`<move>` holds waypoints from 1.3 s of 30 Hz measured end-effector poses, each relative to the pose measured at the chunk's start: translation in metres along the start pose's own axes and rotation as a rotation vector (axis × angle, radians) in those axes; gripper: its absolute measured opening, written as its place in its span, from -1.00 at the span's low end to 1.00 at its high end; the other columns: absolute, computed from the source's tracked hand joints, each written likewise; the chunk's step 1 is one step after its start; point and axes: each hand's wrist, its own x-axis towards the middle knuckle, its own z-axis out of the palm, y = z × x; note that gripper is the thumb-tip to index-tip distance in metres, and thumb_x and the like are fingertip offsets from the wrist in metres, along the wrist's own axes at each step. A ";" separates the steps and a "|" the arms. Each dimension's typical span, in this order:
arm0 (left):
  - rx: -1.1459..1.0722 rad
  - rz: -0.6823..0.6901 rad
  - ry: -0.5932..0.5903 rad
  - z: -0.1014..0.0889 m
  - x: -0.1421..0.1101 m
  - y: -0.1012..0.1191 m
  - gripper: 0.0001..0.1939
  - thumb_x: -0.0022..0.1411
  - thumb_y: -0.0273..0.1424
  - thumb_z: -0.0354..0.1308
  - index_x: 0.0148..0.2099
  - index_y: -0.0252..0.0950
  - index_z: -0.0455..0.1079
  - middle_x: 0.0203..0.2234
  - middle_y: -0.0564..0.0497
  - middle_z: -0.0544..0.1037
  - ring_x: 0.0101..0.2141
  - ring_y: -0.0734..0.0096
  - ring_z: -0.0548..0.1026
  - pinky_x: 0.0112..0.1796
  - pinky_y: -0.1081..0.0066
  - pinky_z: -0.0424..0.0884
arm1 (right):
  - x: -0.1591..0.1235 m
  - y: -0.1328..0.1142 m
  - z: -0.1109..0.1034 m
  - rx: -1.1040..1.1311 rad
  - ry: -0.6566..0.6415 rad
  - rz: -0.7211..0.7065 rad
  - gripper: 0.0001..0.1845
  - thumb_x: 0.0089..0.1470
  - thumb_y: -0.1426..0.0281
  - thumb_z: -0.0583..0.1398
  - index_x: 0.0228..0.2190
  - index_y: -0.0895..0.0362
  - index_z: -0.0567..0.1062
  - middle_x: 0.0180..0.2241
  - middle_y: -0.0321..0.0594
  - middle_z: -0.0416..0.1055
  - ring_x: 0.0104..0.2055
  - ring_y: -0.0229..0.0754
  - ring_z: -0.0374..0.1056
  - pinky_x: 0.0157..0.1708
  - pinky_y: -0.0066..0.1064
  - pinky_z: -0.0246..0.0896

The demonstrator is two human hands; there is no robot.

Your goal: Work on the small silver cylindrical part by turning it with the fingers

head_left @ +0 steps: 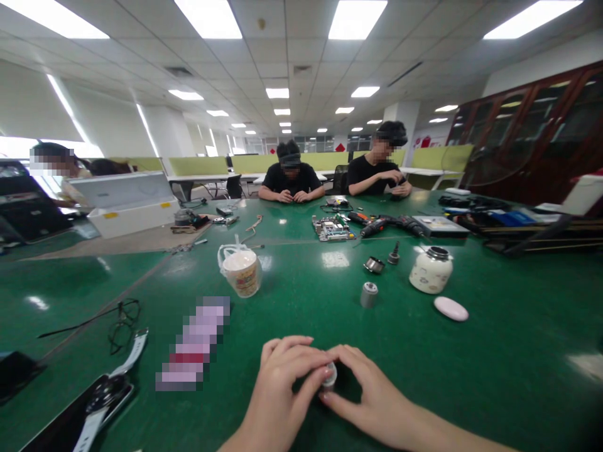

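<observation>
Broadly, a green counter (292, 307) carries everything, with two people in black shirts bent over its far edge and a white open box (132, 204) far off to the left. On the near side, the left hand (287, 376) and right hand (377, 389) meet low in the middle. Farther out stand a patterned white jar (431, 271) on the right and a paper tub (242, 275) in a plastic bag on the left; a pale pink oval object (451, 309) lies near the jar. Beyond the hands are a silvery can (369, 295), a metal ring-shaped part (374, 265) and a toothed spindle part (394, 254), all upright or resting loosely. Smallest in play is a silvery cylindrical piece (332, 378), pinched between the hands: thumbs and forefingers curl nearly closed around it from both sides (whether its base touches the counter I cannot tell). With so little surface to grip, uneven pressure from the fingers could make it squirt out and roll across the smooth top; a careless forward reach could knock over the can.
</observation>
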 end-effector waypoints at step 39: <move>-0.067 -0.141 -0.124 0.013 -0.011 -0.017 -0.68 0.15 -0.19 0.35 -0.04 -0.13 0.55 -0.14 -0.03 0.64 -0.06 0.07 0.52 -0.05 0.15 0.39 | 0.024 -0.005 -0.033 0.067 0.388 -0.036 -0.83 0.08 0.36 0.31 -0.28 0.05 0.43 -0.30 -0.26 0.57 -0.21 -0.10 0.51 -0.06 -0.19 0.28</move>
